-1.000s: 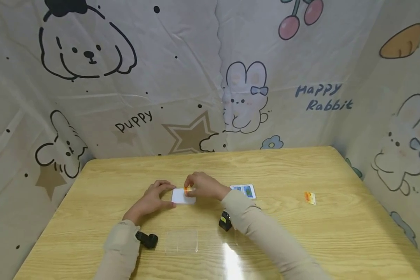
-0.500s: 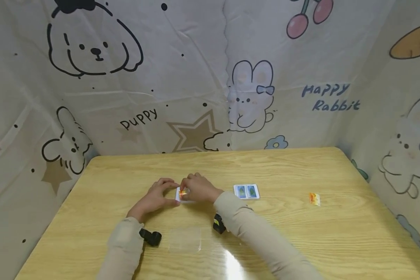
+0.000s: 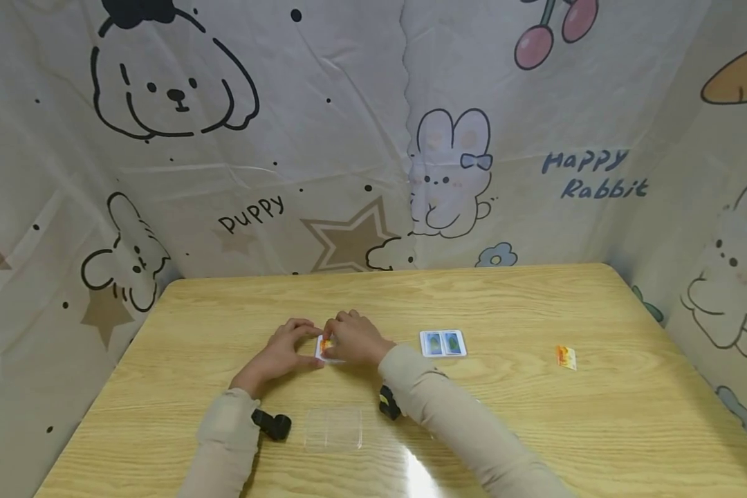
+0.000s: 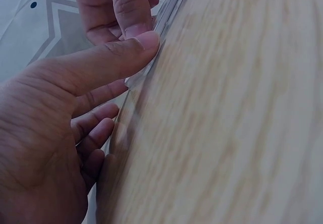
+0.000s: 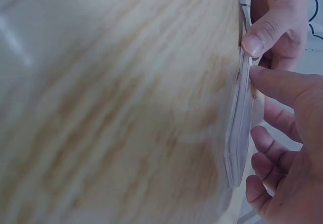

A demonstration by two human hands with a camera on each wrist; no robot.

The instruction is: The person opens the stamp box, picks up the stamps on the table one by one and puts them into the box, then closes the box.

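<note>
A small flat white case (image 5: 237, 128) lies on the table; most of it is hidden behind the hands in the head view. My left hand (image 3: 278, 353) grips it from the left, thumb on the near edge and fingers at the far edge. Over the case, my right hand (image 3: 353, 339) holds a small orange-and-yellow card (image 3: 326, 346) between thumb and fingers, against the case's left part. In the right wrist view the right thumb touches the card's edge on top of the case.
Right of the hands lies a white case (image 3: 443, 344) with two blue-and-green cards. Another orange-and-yellow card (image 3: 566, 357) lies farther right. A clear plastic lid (image 3: 333, 429) rests in front. Black wrist cameras (image 3: 272, 424) sit on both wrists. A printed cloth (image 3: 324, 166) hangs behind the table.
The right hand has shifted left with the card, from the case's right part to its left part, and lowered it. The left hand stays at the case. The head view has turned slightly.
</note>
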